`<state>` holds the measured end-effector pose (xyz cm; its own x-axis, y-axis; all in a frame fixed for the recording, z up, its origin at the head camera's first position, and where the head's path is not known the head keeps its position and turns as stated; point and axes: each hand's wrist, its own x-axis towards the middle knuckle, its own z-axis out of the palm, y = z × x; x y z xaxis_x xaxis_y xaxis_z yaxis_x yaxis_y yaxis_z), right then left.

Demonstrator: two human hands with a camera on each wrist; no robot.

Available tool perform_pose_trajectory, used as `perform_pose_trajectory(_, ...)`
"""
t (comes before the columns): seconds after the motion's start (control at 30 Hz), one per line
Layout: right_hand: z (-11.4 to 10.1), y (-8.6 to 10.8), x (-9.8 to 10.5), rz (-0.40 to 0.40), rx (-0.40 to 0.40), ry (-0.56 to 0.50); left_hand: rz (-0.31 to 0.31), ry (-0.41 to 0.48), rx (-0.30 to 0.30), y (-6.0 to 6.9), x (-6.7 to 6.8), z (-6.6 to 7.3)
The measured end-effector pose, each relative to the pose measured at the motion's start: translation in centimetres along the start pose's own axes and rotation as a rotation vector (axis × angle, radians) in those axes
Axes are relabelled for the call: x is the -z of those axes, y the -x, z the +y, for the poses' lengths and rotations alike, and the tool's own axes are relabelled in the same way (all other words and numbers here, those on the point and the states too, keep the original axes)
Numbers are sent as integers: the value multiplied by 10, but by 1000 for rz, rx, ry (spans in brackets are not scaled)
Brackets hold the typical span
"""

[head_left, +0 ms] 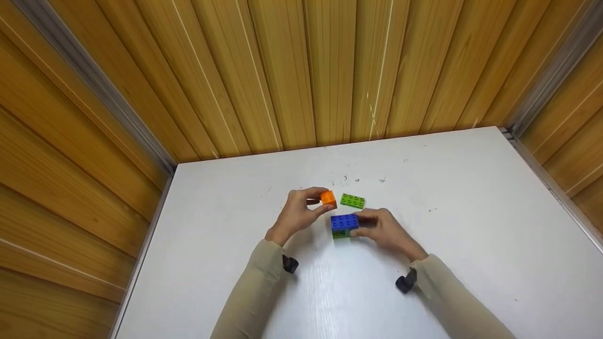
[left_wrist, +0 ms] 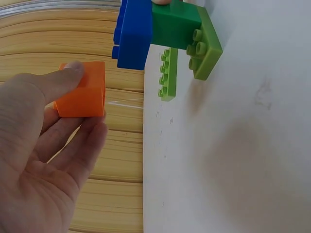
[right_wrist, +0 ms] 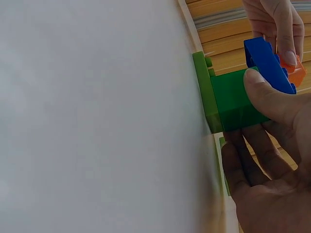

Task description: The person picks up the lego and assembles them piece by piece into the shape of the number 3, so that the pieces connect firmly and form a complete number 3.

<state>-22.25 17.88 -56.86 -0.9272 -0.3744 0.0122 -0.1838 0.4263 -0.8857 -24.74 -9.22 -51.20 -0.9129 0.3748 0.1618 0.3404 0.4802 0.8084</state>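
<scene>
The orange two-by-two brick (head_left: 329, 197) sits in the left hand (head_left: 297, 212), pinched between thumb and fingertips, raised above the worktop (head_left: 226, 226) with its studs facing up. From it, the blue two-by-four brick (head_left: 344, 221) lies towards the person and slightly to the right, near but not touching; its long axis runs roughly left to right. That blue brick caps a small stack: below it a dark green brick (left_wrist: 175, 26), then a lime base brick (left_wrist: 209, 48), both outer pieces projecting leftward past the middle one and leaving a notch on the side nearer the left hand. The right hand (head_left: 386, 230) comes in from the right and grasps the stack, thumb on the dark green brick's near face, fingers behind; whether the base touches the worktop I cannot tell. A loose lime brick (head_left: 353, 201) lies studs up beyond the stack, just right of the orange one. Both forearms reach inward, hands facing each other.
</scene>
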Motion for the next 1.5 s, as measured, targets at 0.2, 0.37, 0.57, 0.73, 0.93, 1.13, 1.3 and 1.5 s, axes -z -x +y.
perform_pose_trajectory(0.2, 2, 0, 1, -7, 25, -11, -6, 22, -36, -1, 0, 6)
perform_pose_trajectory(0.37, 4, -1, 1, -11, 39, -15, -17, 35, -78, -1, -1, 11)
perform_pose_trajectory(0.57, 4, -2, 0, -15, 60, 7, -19, 27, -113, -2, -1, 14)
perform_pose_trajectory(0.73, 3, -2, -1, -13, 71, 17, -25, 34, -119, -2, -3, 19)
perform_pose_trajectory(0.93, 5, -2, 0, -15, 82, 20, -41, 37, -129, -2, -6, 25)
perform_pose_trajectory(1.13, 6, -3, 1, -18, 91, 21, -45, 15, -145, -2, -9, 28)
perform_pose_trajectory(1.3, 5, -3, 1, -22, 81, 18, -47, 14, -160, -3, -10, 29)
perform_pose_trajectory(1.5, 4, -3, 1, -23, 89, 18, -47, 41, -173, -2, -12, 28)
